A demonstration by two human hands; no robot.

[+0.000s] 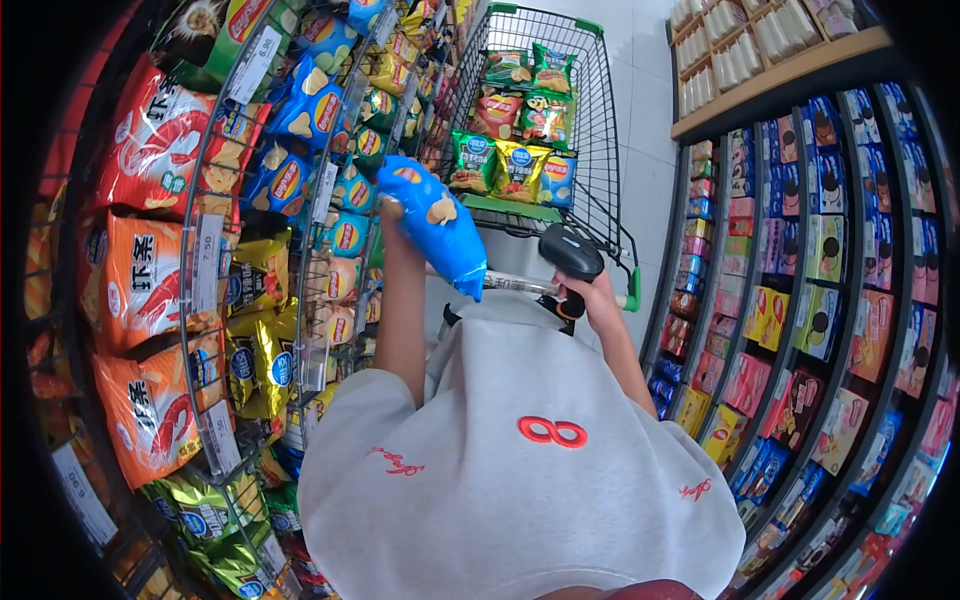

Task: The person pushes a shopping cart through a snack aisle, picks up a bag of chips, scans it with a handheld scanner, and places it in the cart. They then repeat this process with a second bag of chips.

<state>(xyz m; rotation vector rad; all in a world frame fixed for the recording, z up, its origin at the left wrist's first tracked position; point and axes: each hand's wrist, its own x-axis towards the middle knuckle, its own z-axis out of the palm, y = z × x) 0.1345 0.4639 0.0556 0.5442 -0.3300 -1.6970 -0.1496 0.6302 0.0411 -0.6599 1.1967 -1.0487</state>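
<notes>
A puffed blue chip bag [440,225] is in my left hand [392,210], held tilted above the near end of the shopping cart. The fingers are mostly hidden behind the bag. My right hand [598,292] is closed around the handle of a black handheld barcode scanner [571,252], close to the cart's handlebar [520,284]. In the wire shopping cart [601,130] lie several chip bags in rows, among them a yellow bag [519,172], a green bag [472,161] and a blue bag [556,181].
On the left, wire racks hold orange shrimp-stick bags [148,275], blue chip bags [308,105] and gold bags [262,360], with price tags [207,262] along the edges. Shelves of boxed snacks [768,317] line the right side. Pale floor tiles [645,110] run beside the cart.
</notes>
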